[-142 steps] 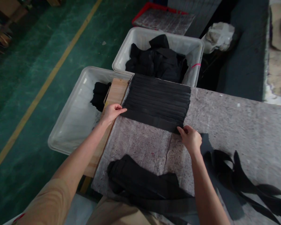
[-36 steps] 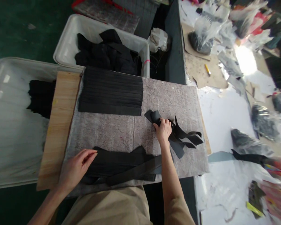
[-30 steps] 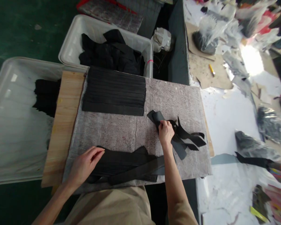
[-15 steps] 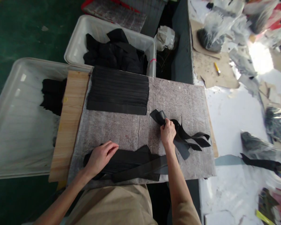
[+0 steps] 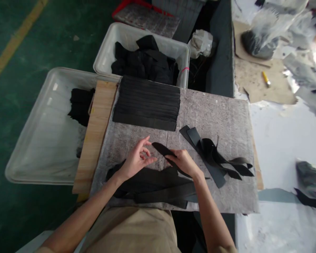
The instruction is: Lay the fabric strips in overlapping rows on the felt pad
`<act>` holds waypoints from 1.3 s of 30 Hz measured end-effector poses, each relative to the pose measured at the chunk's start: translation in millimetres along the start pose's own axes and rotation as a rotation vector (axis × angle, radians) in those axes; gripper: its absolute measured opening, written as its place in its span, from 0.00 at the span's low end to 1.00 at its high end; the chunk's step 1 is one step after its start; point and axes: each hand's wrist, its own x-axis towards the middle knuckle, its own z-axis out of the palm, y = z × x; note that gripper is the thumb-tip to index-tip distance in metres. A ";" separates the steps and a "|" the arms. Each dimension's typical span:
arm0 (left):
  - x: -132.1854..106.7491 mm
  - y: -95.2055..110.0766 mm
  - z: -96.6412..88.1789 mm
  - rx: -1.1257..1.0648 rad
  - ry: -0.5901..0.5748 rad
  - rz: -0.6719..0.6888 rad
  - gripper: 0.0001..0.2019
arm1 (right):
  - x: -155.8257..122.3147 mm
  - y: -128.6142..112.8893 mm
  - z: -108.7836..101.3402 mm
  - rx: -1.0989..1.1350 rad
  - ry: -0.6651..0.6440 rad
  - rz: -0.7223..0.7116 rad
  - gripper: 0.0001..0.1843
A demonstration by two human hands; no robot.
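My right hand [image 5: 183, 161] grips a black strip [image 5: 162, 149] near its middle, and the strip's far end points up and left. Just left of that end is my left hand [image 5: 138, 156], its fingers apart and nothing in them. Under both hands, along the near edge of the board, lies a pile of loose black strips [image 5: 158, 188]. Beyond them a row of overlapping black strips [image 5: 147, 102] is laid out neatly. To the right rests a small heap of flat and curled black strips [image 5: 209, 151].
The speckled grey board [image 5: 213, 112] has a wooden plank [image 5: 97, 130] at its left. Two pale plastic tubs, a left tub [image 5: 34, 140] and a back tub [image 5: 105, 45], hold black pieces. On the right, a white table [image 5: 276, 133] carries plastic bags and a yellow-handled cutter [image 5: 265, 78].
My right hand has moved left from the heap, now with a strip in it. My left hand has risen from the near pile and opened. The view has shifted left.
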 end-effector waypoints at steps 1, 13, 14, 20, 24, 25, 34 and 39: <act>5.6 3.0 -2.1 -0.038 -0.012 -0.025 0.27 | 7.1 -7.8 4.7 -0.016 -0.063 -0.038 0.16; 43.8 -38.9 -94.2 -0.143 0.400 -0.242 0.17 | 34.1 53.4 -31.6 0.174 -0.034 0.110 0.18; 47.3 -41.8 -99.0 -0.135 0.388 -0.245 0.17 | 37.8 56.2 -31.5 0.229 0.053 0.153 0.19; 70.6 -49.0 -119.1 -0.049 0.470 -0.229 0.16 | 74.3 61.9 -16.6 0.418 0.508 0.217 0.23; 82.8 -58.1 -129.3 -0.029 0.555 -0.256 0.18 | 86.0 64.0 -12.7 0.434 0.591 0.256 0.24; 84.9 -60.7 -131.1 -0.019 0.568 -0.259 0.18 | 87.0 63.7 -12.4 0.405 0.616 0.272 0.23; 94.8 -73.7 -137.8 0.136 0.575 -0.231 0.14 | 90.4 54.3 -11.8 -0.006 0.690 0.319 0.23; 96.0 -75.7 -138.8 0.174 0.604 -0.199 0.14 | 92.0 53.8 -11.7 -0.182 0.742 0.351 0.24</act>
